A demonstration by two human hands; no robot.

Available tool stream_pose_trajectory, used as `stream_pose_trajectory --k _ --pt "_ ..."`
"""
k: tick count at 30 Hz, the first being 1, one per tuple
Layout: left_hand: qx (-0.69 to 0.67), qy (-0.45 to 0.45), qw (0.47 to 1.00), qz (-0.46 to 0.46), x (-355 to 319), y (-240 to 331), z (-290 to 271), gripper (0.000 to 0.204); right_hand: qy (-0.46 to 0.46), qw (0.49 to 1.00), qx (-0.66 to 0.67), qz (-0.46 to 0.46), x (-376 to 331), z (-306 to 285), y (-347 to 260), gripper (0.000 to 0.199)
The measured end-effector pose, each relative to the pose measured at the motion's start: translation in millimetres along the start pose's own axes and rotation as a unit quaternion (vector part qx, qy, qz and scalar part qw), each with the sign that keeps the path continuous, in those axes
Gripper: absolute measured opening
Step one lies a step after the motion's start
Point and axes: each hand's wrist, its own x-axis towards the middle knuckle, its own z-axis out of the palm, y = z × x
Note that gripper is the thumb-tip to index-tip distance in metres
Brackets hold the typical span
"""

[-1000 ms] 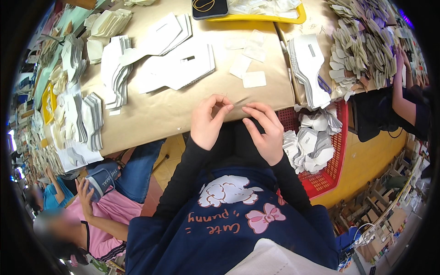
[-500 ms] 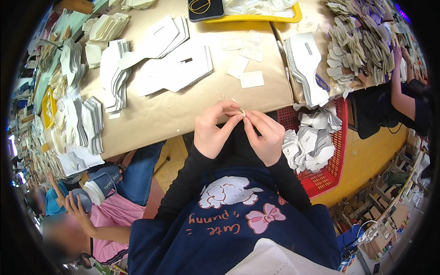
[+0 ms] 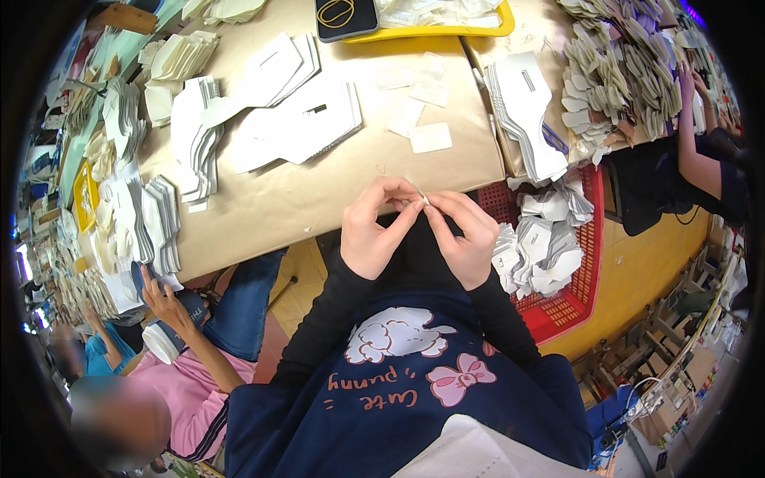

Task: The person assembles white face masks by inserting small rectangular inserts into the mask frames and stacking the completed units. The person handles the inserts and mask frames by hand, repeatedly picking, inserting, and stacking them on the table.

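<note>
Head view, both hands of the wearer in frame. I read the left hand [image 3: 371, 229] as closed in a fingertip pinch, thumb against index finger, on a thin pale strip [image 3: 422, 196]. The right hand [image 3: 468, 239] meets it tip to tip, its thumb and index finger closed on the same piece; the remaining fingers are loosely curled. The strip sits between the two hands, just off the near edge of the tan-covered table [image 3: 263, 227]. Its material I cannot tell; the fingers hide most of it.

On the table beyond the hands: small translucent rectangles [image 3: 431, 138], partly overlapping. Left of these, a fanned stack of white cut-out sheets [image 3: 299, 131]. At the far edge, a yellow tray [image 3: 462, 32] of pale pieces and, touching it, a dark rectangular case [image 3: 362, 16] bearing a yellow band [image 3: 335, 13].

To the right, below table level, a red perforated basket [image 3: 588, 239] holds crumpled white cut-outs [image 3: 550, 251]. At left, a co-worker in a pink shirt [image 3: 195, 398].
</note>
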Motion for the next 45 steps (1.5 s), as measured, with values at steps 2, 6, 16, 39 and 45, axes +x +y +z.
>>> stream_pose_trajectory --k 2,6,16,39,45 --pt "0.012 -0.009 1.0 0.01 0 -1 0 0.02 0.006 1.0 -0.018 -0.022 -1 0 1 0.011" --pt "0.062 -0.022 0.997 0.048 0 -1 3 0.018 0.012 1.0 0.023 0.017 -3 -3 2 0.009" --pt "0.072 -0.011 0.997 0.034 3 1 5 0.011 0.067 0.95 0.19 0.238 1 -19 17 0.01" --pt "0.384 0.056 0.9 0.199 36 -32 -6 0.03 0.179 0.945 0.073 0.263 -3 -99 48 0.016" --pt "0.375 0.053 0.907 0.186 7 -37 -12 0.033 0.115 0.948 0.127 0.267 5 -69 32 0.015"
